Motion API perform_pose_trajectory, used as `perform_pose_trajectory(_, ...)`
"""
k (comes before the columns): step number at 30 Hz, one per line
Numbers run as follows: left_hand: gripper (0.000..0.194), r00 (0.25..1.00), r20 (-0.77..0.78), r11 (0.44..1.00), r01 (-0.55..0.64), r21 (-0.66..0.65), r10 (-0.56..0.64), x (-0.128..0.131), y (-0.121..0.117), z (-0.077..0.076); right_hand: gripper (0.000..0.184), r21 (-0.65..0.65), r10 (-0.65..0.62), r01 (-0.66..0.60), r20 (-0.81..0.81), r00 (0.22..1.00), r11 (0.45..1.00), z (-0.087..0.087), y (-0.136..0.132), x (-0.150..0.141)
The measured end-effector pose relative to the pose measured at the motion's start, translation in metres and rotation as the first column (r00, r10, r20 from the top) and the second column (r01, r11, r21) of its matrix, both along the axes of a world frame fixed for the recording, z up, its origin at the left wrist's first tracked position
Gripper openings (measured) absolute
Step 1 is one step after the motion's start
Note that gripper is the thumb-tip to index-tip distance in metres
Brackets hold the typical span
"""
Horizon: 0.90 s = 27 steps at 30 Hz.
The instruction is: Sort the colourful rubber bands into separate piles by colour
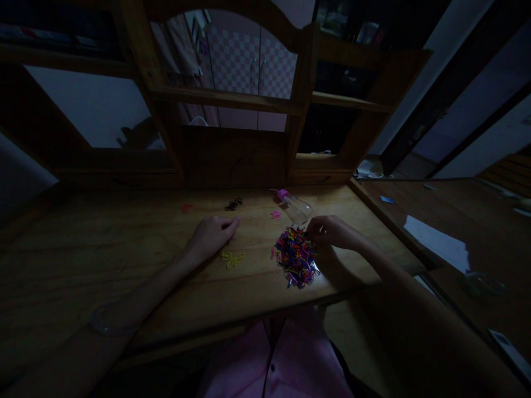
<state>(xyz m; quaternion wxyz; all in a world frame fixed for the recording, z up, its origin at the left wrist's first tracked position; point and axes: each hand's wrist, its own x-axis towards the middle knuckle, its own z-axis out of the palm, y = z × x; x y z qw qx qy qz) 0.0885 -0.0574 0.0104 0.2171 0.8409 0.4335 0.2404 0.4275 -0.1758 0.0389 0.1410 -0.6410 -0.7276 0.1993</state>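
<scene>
A heap of small many-coloured bands (295,257) lies on the wooden desk (166,287). My right hand (332,231) rests at the heap's upper right edge, fingers curled down into the bands; what they pinch is hidden. My left hand (212,233) lies on the desk to the left, fingers together and bent, pointing right. A few yellow bands (232,258) lie just below it. Small groups of pink bands (276,215), black bands (233,204) and red bands (186,208) sit farther back.
A clear plastic bottle with a pink cap (293,204) lies on its side behind the heap. A wooden hutch with shelves (232,99) rises at the desk's back. A lower surface on the right carries a white sheet (437,243). The room is dim.
</scene>
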Motion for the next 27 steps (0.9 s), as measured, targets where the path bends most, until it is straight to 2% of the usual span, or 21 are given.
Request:
perform_pose_trajectory(3,0.042,1.000,0.000,1.000,-0.004,0.003,0.004,0.000,0.001,-0.001,0.018,-0.017,-0.002,0.003,0.060,0.998,1.000,-0.001,0.005,0.002)
perform_pose_trajectory(6,0.043,1.000,0.003,1.000,0.000,0.008,0.000,0.000,0.001,-0.001,0.017,-0.049,-0.003,0.004,0.026,1.000,0.999,0.001,0.005,0.008)
perform_pose_trajectory(10,0.045,1.000,0.014,1.000,0.013,0.002,-0.013,0.000,-0.001,0.000,0.018,-0.124,-0.002,-0.022,-0.190,0.982,0.992,0.005,0.000,0.017)
perform_pose_trajectory(14,0.047,1.000,0.011,1.000,0.009,0.006,-0.009,0.001,-0.002,0.000,0.022,-0.209,-0.061,-0.035,-0.437,0.897,0.977,0.010,-0.006,0.023)
perform_pose_trajectory(17,0.044,1.000,0.003,1.000,0.015,0.012,-0.015,0.001,-0.001,0.000,0.029,-0.221,-0.105,-0.008,-0.497,0.861,0.975,0.013,-0.008,0.025)
perform_pose_trajectory(22,0.047,1.000,-0.003,1.000,0.009,0.014,-0.009,0.001,-0.002,0.001,0.039,-0.197,-0.134,0.037,-0.503,0.854,0.980,0.016,-0.008,0.026)
perform_pose_trajectory(25,0.046,1.000,-0.003,1.000,0.009,0.018,-0.009,0.001,-0.001,0.000,0.033,-0.184,-0.146,0.051,-0.549,0.823,0.982,0.019,-0.010,0.017)
perform_pose_trajectory(27,0.046,1.000,-0.005,1.000,0.015,0.016,-0.015,0.001,-0.001,-0.001,0.028,-0.186,-0.162,0.055,-0.631,0.759,0.981,0.020,-0.011,0.006)
